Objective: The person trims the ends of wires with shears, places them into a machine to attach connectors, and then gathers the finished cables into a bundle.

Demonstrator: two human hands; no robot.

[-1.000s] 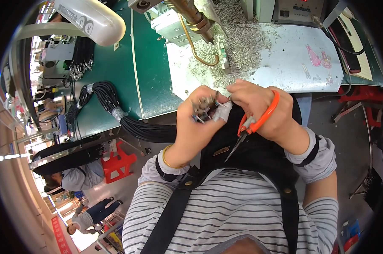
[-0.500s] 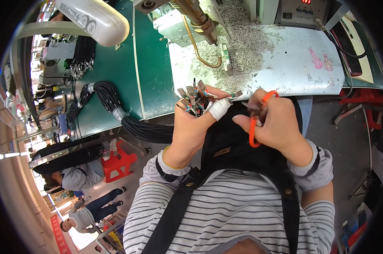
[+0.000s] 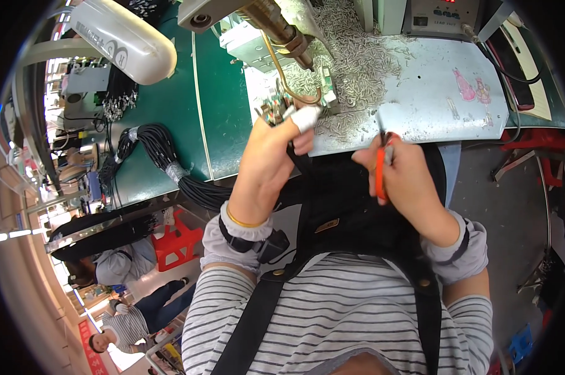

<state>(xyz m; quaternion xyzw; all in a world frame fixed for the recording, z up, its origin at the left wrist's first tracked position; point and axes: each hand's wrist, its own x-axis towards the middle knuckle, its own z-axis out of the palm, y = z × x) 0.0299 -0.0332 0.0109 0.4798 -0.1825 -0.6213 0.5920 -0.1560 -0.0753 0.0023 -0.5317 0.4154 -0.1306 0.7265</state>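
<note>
My left hand (image 3: 264, 156) closes around a bunch of cable ends with metal connectors (image 3: 272, 107) and small coloured wires. White wrapping covers its thumb. It is raised over the near edge of the bench, just left of a small green-and-white fixture (image 3: 327, 84), below a metal machine head (image 3: 282, 34) with a bent copper-coloured tube. Whether a connector touches the fixture is hidden by the thumb. In my right hand (image 3: 410, 178) is a pair of orange-handled scissors (image 3: 380, 172), blades pointing away from me over the bench edge. The blades are blurred.
Many small silvery scraps (image 3: 364, 56) litter the white board (image 3: 432, 94). A thick bundle of black cables (image 3: 160, 147) lies on the green bench top (image 3: 176, 119). A control box (image 3: 445, 15) stands at the far right. Another person (image 3: 129, 325) stands at the lower left.
My left hand has moved away from me and slightly left with the connectors, up to the fixture. My right hand has turned the scissors so their blades point forward.
</note>
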